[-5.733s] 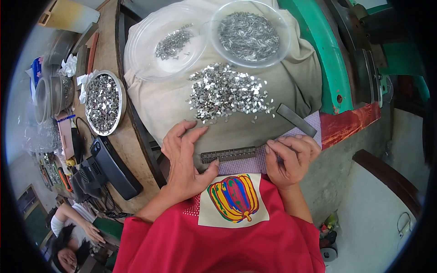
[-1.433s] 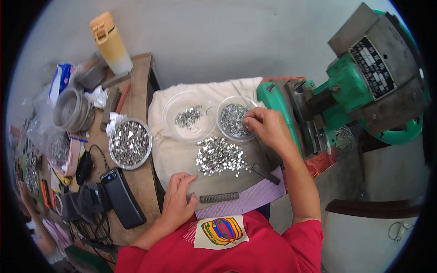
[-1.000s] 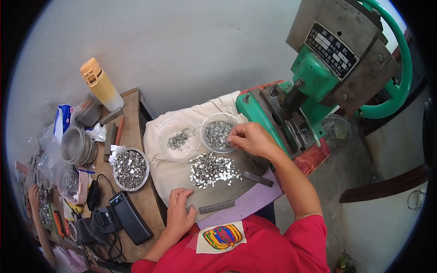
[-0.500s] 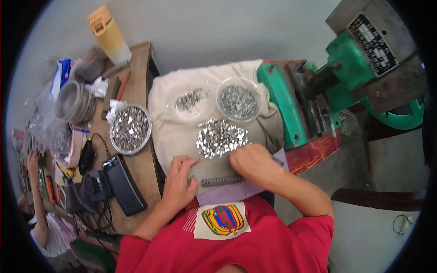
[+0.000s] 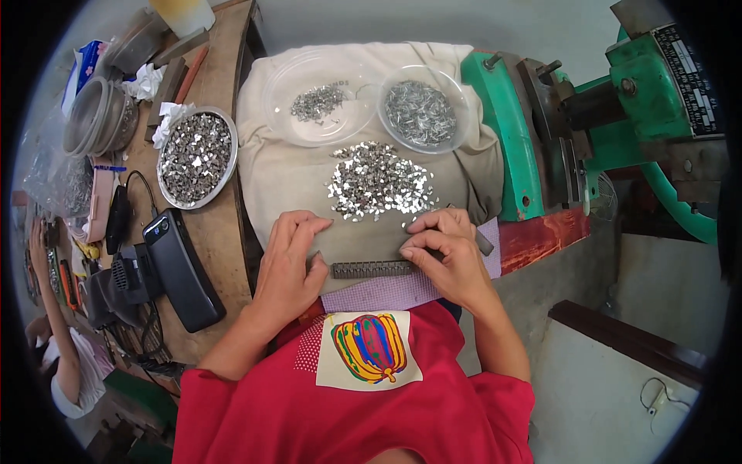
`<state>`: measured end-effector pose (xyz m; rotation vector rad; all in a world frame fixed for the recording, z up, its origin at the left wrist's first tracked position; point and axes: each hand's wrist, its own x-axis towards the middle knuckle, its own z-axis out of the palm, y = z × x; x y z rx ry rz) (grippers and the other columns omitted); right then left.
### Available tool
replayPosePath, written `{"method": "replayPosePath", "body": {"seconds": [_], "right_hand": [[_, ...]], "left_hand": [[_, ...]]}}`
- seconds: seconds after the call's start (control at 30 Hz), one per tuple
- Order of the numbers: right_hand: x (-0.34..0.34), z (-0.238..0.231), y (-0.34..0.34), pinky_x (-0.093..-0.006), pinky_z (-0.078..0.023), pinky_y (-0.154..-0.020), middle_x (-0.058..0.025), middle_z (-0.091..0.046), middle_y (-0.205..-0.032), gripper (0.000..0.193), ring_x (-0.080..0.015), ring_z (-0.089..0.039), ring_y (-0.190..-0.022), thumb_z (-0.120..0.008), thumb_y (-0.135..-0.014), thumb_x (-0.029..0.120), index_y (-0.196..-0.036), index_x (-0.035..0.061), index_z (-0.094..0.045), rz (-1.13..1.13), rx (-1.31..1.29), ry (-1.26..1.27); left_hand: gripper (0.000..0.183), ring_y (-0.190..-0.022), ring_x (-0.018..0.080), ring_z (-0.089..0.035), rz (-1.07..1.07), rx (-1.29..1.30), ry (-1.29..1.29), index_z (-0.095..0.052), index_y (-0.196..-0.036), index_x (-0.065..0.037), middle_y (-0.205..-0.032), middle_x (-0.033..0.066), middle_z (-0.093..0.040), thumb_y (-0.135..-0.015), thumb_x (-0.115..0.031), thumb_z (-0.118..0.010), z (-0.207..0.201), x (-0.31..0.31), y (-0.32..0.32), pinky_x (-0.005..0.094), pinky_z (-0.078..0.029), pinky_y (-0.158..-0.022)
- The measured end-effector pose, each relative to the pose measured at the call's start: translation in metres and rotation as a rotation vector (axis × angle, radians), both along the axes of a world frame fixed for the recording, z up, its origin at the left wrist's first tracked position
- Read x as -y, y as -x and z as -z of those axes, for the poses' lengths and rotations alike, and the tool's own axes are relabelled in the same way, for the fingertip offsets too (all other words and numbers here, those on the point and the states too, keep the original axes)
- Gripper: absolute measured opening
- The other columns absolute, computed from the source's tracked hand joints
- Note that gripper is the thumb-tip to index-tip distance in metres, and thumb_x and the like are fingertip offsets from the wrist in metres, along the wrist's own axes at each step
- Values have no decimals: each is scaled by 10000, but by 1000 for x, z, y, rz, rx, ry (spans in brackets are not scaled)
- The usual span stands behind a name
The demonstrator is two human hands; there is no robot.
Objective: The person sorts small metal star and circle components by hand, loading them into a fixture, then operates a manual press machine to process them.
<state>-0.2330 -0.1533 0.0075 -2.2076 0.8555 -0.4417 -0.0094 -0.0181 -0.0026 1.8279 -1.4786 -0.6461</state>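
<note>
A dark slotted metal strip (image 5: 372, 269) lies across the cloth in front of me. By its left end rests my left hand (image 5: 287, 267), open, thumb and forefinger apart with nothing between them. Over its right end my right hand (image 5: 450, 251) bends its fingers towards the thumb in a pinch; anything held there is too small to make out. Just beyond the hands is a loose pile of small shiny metal pieces (image 5: 379, 182). A dark bar (image 5: 481, 241) shows partly behind my right hand.
Behind the pile stand a clear tub of small pieces (image 5: 318, 104) and another of slender metal bits (image 5: 421, 114). A green hand press (image 5: 502, 131) flanks the right. On the left bench are a bowl of metal chips (image 5: 197, 158) and a black power bank (image 5: 183, 271); another person's arm (image 5: 58, 317) shows beyond.
My right hand has drawn back from the pile's near edge to the strip's right end, its fingers now in a pinch. My left hand stays by the left end. The whole view has shifted.
</note>
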Motion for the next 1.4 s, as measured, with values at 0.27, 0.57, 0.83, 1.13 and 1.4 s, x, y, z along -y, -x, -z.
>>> {"method": "replayPosePath", "body": {"seconds": [0.27, 0.57, 0.83, 1.13, 1.4], "right_hand": [[-5, -4, -9, -409, -321, -963, 2, -617, -1070, 91, -249, -472, -1106, -782, -775, 179, -833, 112, -762, -66, -117, -25], [-7, -8, -17, -396, -311, -954, 5, -607, -1034, 107, -249, -473, -1089, -805, -743, 209, -808, 133, -766, -71, -170, 24], [-4, -12, -18, -386, -313, -947, -4, -613, -1035, 125, -250, -486, -1075, -811, -724, 192, -826, 129, -775, -97, -212, 43], [-3, -15, -17, -419, -313, -945, -5, -605, -1066, 127, -266, -475, -1089, -807, -728, 190, -823, 117, -764, -108, -225, -28], [3, -16, -15, -399, -348, -942, -14, -638, -1045, 137, -259, -494, -1074, -798, -739, 153, -864, 103, -776, -136, -205, -23]], "left_hand": [[493, -1120, 352, -514, -5, -22, -26, -541, -1214, -29, -1164, 180, -495, -731, 67, -567, 0, -1, -1, 395, -420, -985], [502, -1130, 366, -513, 8, -28, -19, -540, -1222, -36, -1170, 180, -493, -734, 70, -582, -1, -2, -2, 407, -421, -987], [476, -1062, 356, -531, -3, 16, 43, -554, -1180, -32, -1141, 160, -503, -712, 54, -583, 1, 0, -2, 423, -465, -886], [451, -1062, 355, -524, -4, 9, 38, -560, -1164, -14, -1123, 160, -504, -717, 48, -583, 2, 0, -2, 428, -456, -902], [467, -1092, 350, -529, -2, -10, 2, -564, -1174, -20, -1151, 160, -505, -713, 57, -584, 2, -2, -3, 403, -449, -936]]}}
